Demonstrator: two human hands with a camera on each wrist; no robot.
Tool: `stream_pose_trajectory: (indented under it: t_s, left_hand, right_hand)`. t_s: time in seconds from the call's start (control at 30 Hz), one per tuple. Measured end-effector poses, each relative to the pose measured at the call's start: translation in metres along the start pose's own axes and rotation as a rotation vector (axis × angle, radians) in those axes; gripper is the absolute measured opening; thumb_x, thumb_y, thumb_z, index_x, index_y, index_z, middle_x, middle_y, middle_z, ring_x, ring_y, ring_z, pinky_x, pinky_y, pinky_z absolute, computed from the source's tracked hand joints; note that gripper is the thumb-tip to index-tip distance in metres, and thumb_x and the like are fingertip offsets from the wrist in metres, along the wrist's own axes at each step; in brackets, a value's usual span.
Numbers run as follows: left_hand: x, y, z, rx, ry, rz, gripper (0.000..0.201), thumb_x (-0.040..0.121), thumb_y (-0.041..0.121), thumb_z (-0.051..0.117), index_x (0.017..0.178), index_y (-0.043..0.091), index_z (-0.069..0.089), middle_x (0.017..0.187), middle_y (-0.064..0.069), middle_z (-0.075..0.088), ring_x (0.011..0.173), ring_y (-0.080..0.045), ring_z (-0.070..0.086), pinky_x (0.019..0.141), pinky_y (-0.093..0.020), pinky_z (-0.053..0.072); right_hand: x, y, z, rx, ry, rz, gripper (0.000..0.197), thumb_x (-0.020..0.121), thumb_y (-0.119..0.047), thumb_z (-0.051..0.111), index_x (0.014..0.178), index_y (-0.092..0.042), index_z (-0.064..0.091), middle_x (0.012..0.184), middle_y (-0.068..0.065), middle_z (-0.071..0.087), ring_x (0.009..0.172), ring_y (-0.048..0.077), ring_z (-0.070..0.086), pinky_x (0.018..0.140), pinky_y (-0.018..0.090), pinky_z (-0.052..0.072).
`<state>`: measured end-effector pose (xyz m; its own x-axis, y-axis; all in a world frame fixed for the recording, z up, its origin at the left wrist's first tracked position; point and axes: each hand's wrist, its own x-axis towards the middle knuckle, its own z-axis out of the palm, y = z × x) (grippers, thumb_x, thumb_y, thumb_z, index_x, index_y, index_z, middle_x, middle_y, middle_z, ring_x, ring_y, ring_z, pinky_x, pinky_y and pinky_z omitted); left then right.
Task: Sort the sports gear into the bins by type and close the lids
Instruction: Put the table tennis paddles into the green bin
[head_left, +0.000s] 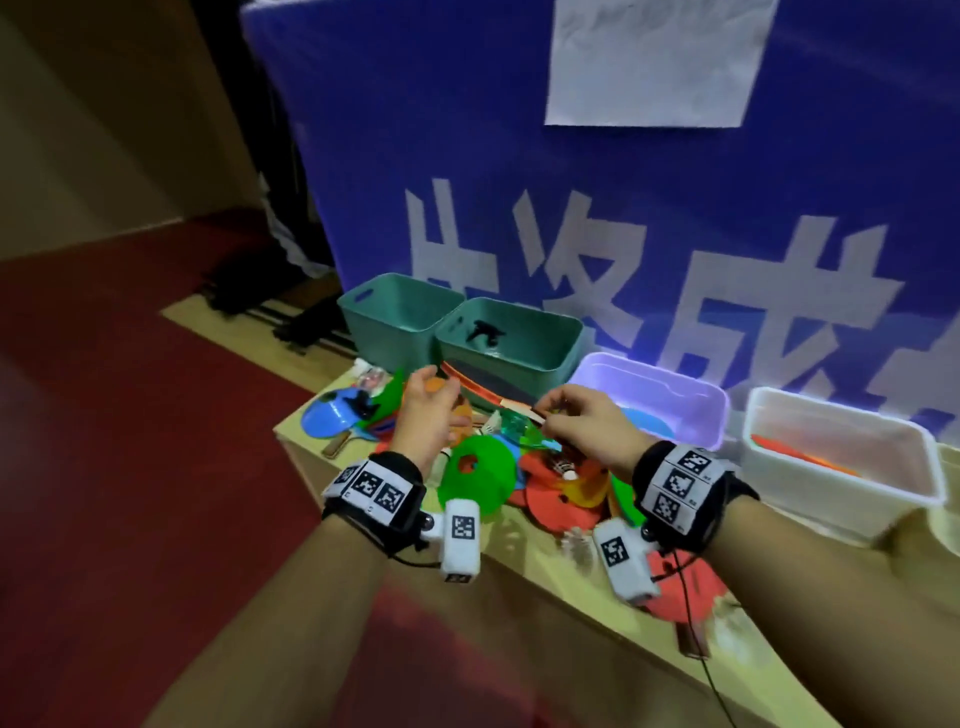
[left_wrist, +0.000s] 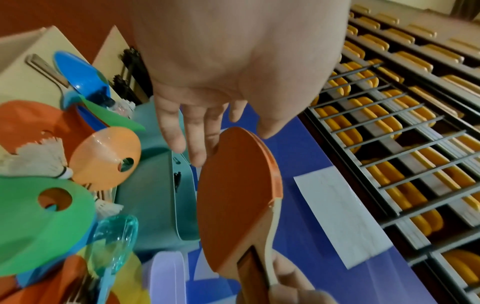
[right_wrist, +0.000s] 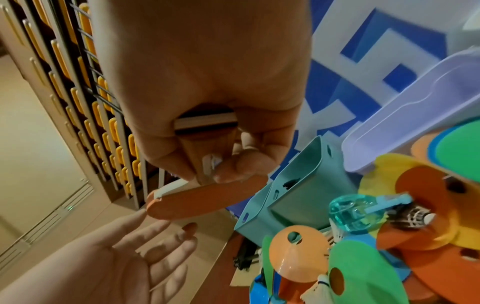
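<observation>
Right hand: I have my fingers curled round the handle of the paddle; I hold it lifted above the pile, its red face out toward my other hand.
Left hand: released, fingers straight, palm turned to the paddle, the fingertips at the edge of the blade; I cannot tell if they touch it.
Pile: on the counter in front of the bins, green cone, orange cone, blue paddle, shuttlecocks and a clear teal racket lie mixed together.
Bins: two teal bins side by side at the back, then a purple bin and a white bin to their right, all with lids off.
</observation>
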<state>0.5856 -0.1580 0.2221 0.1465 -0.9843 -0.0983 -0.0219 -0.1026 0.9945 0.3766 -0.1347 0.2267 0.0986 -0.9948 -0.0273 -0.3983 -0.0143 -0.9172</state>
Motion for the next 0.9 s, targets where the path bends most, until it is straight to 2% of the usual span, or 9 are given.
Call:
stream_pose_trajectory:
  t_s: [0.07,0.13,0.23,0.37,0.5,0.57,0.7,0.8,0.9]
  left_hand:
    - [0.012,-0.006,-0.025,-0.012,0.095,0.001,0.032,0.099,0.033,0.049,0.129,0.027,0.039,0.103,0.0,0.061,0.071,-0.019,0.063,0.055,-0.029,0.043]
    - [0.024,-0.013,-0.044,-0.008,0.138,-0.013,0.038,0.098,0.032,0.051,0.135,0.026,0.042,0.104,-0.004,0.062,0.067,-0.017,0.06,0.051,-0.026,0.045]
    - [0.048,-0.023,-0.069,0.013,0.159,-0.035,0.038,0.098,0.022,0.052,0.136,0.02,0.047,0.094,-0.01,0.062,0.07,-0.021,0.058,0.047,-0.024,0.042]
    - [0.085,-0.021,-0.091,0.032,0.204,-0.081,0.03,0.098,0.014,0.051,0.127,0.015,0.049,0.082,-0.003,0.06,0.058,-0.016,0.058,0.049,-0.026,0.039]
    - [0.147,-0.008,-0.11,0.052,0.248,-0.087,0.035,0.096,0.011,0.054,0.131,0.009,0.049,0.09,-0.007,0.061,0.066,-0.022,0.06,0.052,-0.03,0.04]
    - [0.175,-0.001,-0.115,0.056,0.26,-0.092,0.035,0.095,0.009,0.055,0.13,0.009,0.049,0.088,-0.007,0.061,0.064,-0.023,0.059,0.052,-0.031,0.04]
    - [0.214,0.014,-0.126,0.022,0.248,-0.096,0.034,0.095,0.001,0.055,0.128,0.007,0.047,0.087,-0.009,0.059,0.06,-0.024,0.051,0.044,-0.026,0.037]
    - [0.243,0.02,-0.134,0.053,0.236,-0.089,0.032,0.095,0.0,0.054,0.124,0.01,0.046,0.085,-0.01,0.06,0.056,-0.023,0.055,0.036,-0.022,0.037]
    - [0.278,0.023,-0.142,0.082,0.227,-0.073,0.032,0.094,-0.002,0.054,0.122,0.012,0.046,0.088,-0.007,0.058,0.049,-0.017,0.057,0.039,-0.022,0.04]
  right_hand:
    - [0.014,-0.007,0.021,-0.024,-0.058,-0.023,0.017,0.08,-0.002,0.064,0.091,-0.015,0.066,0.059,-0.004,0.055,0.047,0.009,0.047,0.047,0.02,0.041]
    - [0.027,-0.011,0.037,-0.03,-0.119,-0.036,0.018,0.081,0.0,0.063,0.096,-0.011,0.066,0.061,-0.003,0.055,0.044,0.008,0.048,0.043,0.017,0.04]
    - [0.061,-0.011,0.064,-0.038,-0.194,-0.043,0.019,0.08,-0.001,0.064,0.097,-0.011,0.066,0.064,-0.001,0.056,0.051,0.019,0.05,0.049,0.026,0.043]
    - [0.117,-0.013,0.09,-0.027,-0.243,-0.025,0.022,0.074,-0.004,0.066,0.092,-0.017,0.065,0.065,0.002,0.058,0.048,0.022,0.051,0.049,0.036,0.045]
    - [0.188,-0.029,0.104,-0.078,-0.26,-0.02,0.031,0.072,-0.004,0.072,0.097,-0.016,0.059,0.068,0.004,0.059,0.045,0.018,0.054,0.044,0.028,0.045]
    - [0.221,-0.035,0.108,-0.084,-0.257,-0.002,0.031,0.075,-0.002,0.07,0.1,-0.014,0.056,0.068,0.006,0.06,0.043,0.015,0.055,0.042,0.024,0.044]
    - [0.276,-0.043,0.114,-0.166,-0.25,-0.004,0.03,0.075,-0.01,0.072,0.098,-0.018,0.055,0.075,0.008,0.066,0.049,0.016,0.058,0.047,0.029,0.049]
    - [0.308,-0.051,0.121,-0.267,-0.231,-0.013,0.032,0.072,-0.015,0.074,0.099,-0.016,0.057,0.081,0.008,0.07,0.054,0.015,0.06,0.052,0.03,0.051]
    - [0.341,-0.054,0.131,-0.338,-0.214,0.007,0.033,0.071,-0.021,0.075,0.1,-0.017,0.06,0.087,0.006,0.069,0.065,0.017,0.061,0.06,0.032,0.053]
